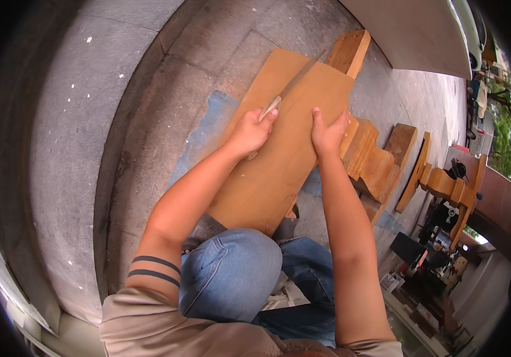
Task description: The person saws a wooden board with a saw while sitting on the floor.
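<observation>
My left hand (251,132) is closed round the pale wooden handle of a long, narrow grey-bladed tool (298,78), perhaps a hand saw. Its blade slants up and right across a flat brown wooden board (267,172), and the tip reaches past the board's far edge. Whether the blade cuts into the wood or only lies over it, I cannot tell. My right hand (328,134) grips the board's right edge, thumb on top and fingers over the side. The near end of the board comes down to my bent, jeans-clad knee (232,271).
Under the board's far end is a wooden piece (350,50). Shaped wooden blocks (370,157) stand to the right, with another turned wooden piece (440,181) beyond. Blue stain (215,119) marks the paving. A raised stone ledge (65,149) runs along the left.
</observation>
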A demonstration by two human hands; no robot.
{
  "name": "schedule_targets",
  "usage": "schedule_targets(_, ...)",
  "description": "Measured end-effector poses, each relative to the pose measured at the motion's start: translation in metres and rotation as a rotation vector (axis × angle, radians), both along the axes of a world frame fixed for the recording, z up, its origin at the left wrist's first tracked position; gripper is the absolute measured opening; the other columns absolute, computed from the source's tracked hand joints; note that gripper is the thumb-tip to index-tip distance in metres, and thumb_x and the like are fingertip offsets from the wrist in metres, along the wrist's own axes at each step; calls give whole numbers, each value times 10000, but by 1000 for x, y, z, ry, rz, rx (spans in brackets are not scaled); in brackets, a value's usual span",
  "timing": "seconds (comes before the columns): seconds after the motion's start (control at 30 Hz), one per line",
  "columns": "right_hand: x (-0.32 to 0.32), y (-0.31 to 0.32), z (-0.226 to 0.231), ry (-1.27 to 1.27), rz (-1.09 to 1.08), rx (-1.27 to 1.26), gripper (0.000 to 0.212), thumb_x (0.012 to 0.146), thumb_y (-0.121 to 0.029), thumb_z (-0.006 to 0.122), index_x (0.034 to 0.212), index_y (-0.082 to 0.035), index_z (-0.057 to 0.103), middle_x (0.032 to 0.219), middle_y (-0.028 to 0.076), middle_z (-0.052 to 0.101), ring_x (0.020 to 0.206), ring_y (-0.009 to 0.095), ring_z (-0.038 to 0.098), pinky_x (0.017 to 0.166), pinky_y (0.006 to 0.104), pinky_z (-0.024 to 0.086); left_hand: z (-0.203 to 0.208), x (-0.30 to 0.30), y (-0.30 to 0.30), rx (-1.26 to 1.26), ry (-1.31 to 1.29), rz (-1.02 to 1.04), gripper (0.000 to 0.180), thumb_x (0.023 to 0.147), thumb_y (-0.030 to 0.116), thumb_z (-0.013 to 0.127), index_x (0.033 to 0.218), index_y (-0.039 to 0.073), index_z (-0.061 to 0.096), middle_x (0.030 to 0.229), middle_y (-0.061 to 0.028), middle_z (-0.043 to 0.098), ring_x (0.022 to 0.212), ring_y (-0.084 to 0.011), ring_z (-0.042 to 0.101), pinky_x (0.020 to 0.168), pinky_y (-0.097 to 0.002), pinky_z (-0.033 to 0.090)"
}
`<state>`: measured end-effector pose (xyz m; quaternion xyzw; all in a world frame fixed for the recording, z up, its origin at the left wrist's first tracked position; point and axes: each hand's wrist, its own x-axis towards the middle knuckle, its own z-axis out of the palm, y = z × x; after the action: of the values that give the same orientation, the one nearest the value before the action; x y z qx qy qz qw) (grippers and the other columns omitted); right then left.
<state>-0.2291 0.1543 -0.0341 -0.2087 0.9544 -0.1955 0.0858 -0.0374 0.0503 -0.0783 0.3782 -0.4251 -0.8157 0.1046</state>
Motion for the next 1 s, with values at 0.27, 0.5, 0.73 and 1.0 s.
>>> schedule_targets(0.27, 1, -1, 2, -7, 16, -32, 1057, 906, -481, 781, 1599, 129, 264, 1718, 316, 197, 1621, 456, 129, 1292, 629, 68, -10, -5, 10, -81, -32, 26, 470, 1089, 424, 585, 851, 20, 607, 701, -57, 625, 618, -188, 589, 612, -389, 494)
schedule_targets(0.5, -6, 3, -6, 20, 21, -17, 1056, 897, -486, 789, 1609, 101, 276, 1711, 317, 220, 1614, 464, 153, 1286, 640, 93, -14, -5, 8, -95, -51, 12, 488, 1084, 437, 588, 851, 9, 617, 673, -70, 617, 628, -190, 606, 619, -396, 499)
schedule_targets(0.73, -14, 6, -12, -2, 53, -61, 1046, 893, -489, 794, 1602, 98, 297, 1702, 320, 240, 1609, 468, 166, 1280, 644, 129, -6, -7, 14, -222, -93, 42, 503, 1072, 424, 605, 921, -55, 638, 713, -200, 657, 673, -328, 665, 674, -462, 521)
schedule_targets(1.0, -17, 7, -14, -21, 93, -112, 1045, 895, -482, 793, 1614, 80, 285, 1701, 317, 248, 1608, 468, 167, 1294, 610, 122, 9, -2, 16, -320, -130, 30, 501, 1089, 414, 578, 936, -59, 634, 774, -223, 671, 738, -320, 671, 725, -464, 526)
